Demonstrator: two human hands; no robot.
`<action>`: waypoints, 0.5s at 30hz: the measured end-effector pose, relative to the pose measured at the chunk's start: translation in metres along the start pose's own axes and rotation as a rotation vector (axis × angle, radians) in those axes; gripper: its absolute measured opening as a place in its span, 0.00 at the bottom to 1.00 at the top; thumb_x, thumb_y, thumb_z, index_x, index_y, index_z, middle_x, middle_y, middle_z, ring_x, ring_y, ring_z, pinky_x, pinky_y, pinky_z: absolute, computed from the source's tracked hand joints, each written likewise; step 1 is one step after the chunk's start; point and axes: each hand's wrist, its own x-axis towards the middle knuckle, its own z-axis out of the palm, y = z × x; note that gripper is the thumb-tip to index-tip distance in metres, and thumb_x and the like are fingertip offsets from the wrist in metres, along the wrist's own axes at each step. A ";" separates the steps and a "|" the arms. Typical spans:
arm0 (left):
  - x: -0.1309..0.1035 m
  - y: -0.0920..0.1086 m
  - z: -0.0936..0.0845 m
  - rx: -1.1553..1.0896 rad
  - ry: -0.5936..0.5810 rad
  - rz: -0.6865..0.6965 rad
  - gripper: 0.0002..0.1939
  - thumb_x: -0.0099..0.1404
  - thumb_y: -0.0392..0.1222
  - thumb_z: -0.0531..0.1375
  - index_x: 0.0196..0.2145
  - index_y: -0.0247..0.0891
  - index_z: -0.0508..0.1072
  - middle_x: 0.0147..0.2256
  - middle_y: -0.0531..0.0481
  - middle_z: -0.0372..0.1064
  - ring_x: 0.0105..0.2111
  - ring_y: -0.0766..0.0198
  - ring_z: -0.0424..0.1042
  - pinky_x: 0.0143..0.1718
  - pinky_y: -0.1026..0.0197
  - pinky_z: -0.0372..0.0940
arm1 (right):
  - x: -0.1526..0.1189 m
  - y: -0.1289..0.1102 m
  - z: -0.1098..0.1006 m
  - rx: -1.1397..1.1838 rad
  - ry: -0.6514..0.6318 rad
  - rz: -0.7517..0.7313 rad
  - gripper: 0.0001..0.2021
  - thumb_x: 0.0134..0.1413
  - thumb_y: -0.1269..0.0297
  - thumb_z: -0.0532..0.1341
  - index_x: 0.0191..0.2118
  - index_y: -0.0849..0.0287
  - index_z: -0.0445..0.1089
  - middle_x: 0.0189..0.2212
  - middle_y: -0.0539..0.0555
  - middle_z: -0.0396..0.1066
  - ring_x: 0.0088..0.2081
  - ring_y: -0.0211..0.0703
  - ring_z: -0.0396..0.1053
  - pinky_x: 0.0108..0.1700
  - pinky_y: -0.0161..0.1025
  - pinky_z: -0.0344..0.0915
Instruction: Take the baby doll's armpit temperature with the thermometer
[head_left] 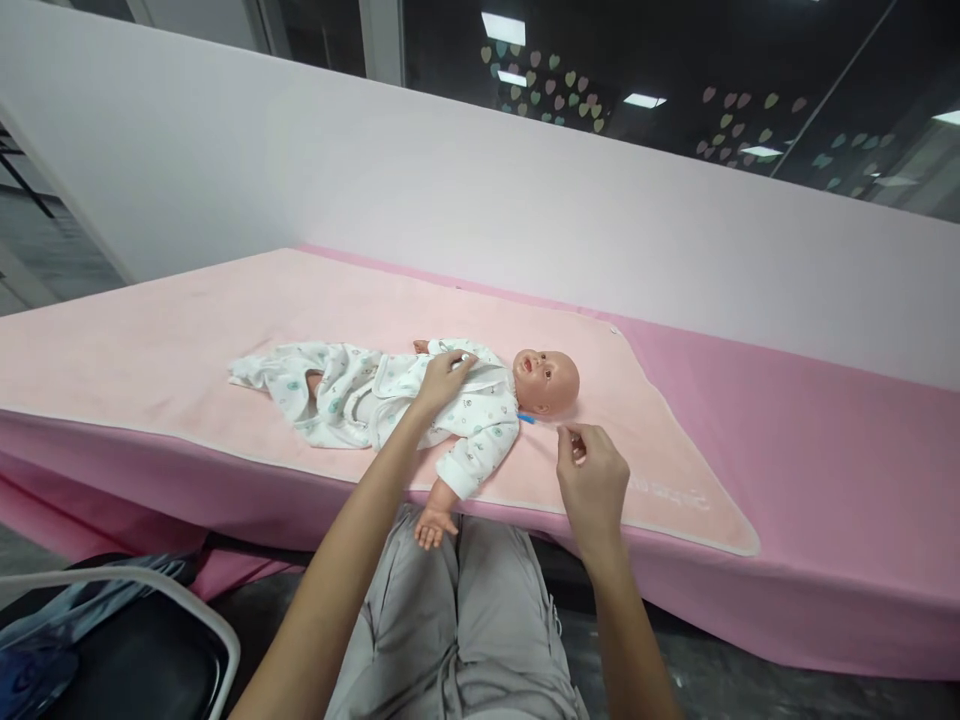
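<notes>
A baby doll (547, 382) lies on its back on a light pink mat, its head to the right. It wears a white printed outfit (480, 425), and one of its arms hangs over the mat's front edge. My left hand (444, 382) rests on the outfit's chest, fingers bent together; whatever they pinch is too small to make out. Just right of and below the doll's head, my right hand (592, 475) is raised with its fingers curled, their contents unclear. A small blue strip (526, 418) shows beside the doll's neck.
The light pink mat (187, 300) covers much of a table with a darker pink cloth (840, 470). Behind it stands a white partition (450, 200) below dark glass. At the lower left is a black chair (150, 640) with a light frame and bluish material on it.
</notes>
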 end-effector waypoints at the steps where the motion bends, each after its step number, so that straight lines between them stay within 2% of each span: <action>1: 0.001 -0.001 -0.002 -0.067 0.037 -0.039 0.16 0.62 0.50 0.52 0.26 0.35 0.70 0.26 0.52 0.67 0.29 0.64 0.65 0.33 0.63 0.58 | 0.009 -0.005 -0.001 0.036 0.034 -0.029 0.10 0.58 0.64 0.52 0.31 0.60 0.69 0.25 0.52 0.70 0.26 0.37 0.65 0.30 0.34 0.58; 3: 0.002 -0.003 -0.004 -0.194 0.076 -0.101 0.16 0.61 0.51 0.53 0.24 0.35 0.67 0.22 0.54 0.61 0.26 0.67 0.61 0.30 0.64 0.56 | 0.030 -0.016 0.007 0.088 0.053 -0.085 0.10 0.58 0.64 0.53 0.32 0.60 0.69 0.26 0.52 0.71 0.27 0.38 0.66 0.31 0.34 0.59; 5: 0.003 -0.006 -0.005 -0.291 0.084 -0.134 0.17 0.60 0.51 0.54 0.22 0.36 0.65 0.19 0.56 0.56 0.23 0.69 0.57 0.28 0.65 0.54 | 0.051 -0.024 0.028 0.082 -0.011 -0.134 0.11 0.59 0.66 0.52 0.32 0.60 0.69 0.29 0.54 0.72 0.31 0.40 0.67 0.35 0.35 0.60; 7: 0.003 -0.009 -0.005 -0.354 0.083 -0.142 0.17 0.60 0.52 0.55 0.21 0.36 0.63 0.18 0.57 0.52 0.21 0.70 0.54 0.25 0.66 0.53 | 0.069 -0.032 0.059 0.001 -0.186 -0.174 0.12 0.58 0.70 0.50 0.29 0.60 0.68 0.30 0.54 0.72 0.34 0.41 0.68 0.37 0.36 0.60; 9: 0.003 -0.011 -0.004 -0.380 0.075 -0.139 0.18 0.60 0.53 0.55 0.21 0.36 0.63 0.17 0.57 0.51 0.20 0.70 0.53 0.24 0.66 0.51 | 0.084 -0.039 0.094 -0.107 -0.378 -0.209 0.11 0.59 0.71 0.50 0.31 0.61 0.68 0.33 0.56 0.72 0.35 0.42 0.68 0.37 0.36 0.60; 12: 0.003 -0.013 -0.003 -0.360 0.063 -0.115 0.18 0.60 0.54 0.54 0.24 0.37 0.65 0.18 0.57 0.54 0.21 0.69 0.56 0.24 0.65 0.54 | 0.096 -0.049 0.137 -0.220 -0.530 -0.212 0.10 0.59 0.74 0.48 0.40 0.63 0.65 0.35 0.59 0.72 0.36 0.44 0.71 0.35 0.36 0.62; 15: 0.004 -0.012 -0.001 -0.284 0.060 -0.080 0.18 0.62 0.54 0.51 0.27 0.36 0.68 0.24 0.53 0.63 0.26 0.66 0.63 0.31 0.64 0.60 | 0.097 -0.056 0.159 -0.280 -0.568 -0.176 0.11 0.61 0.74 0.46 0.43 0.64 0.63 0.35 0.61 0.72 0.36 0.46 0.72 0.33 0.37 0.64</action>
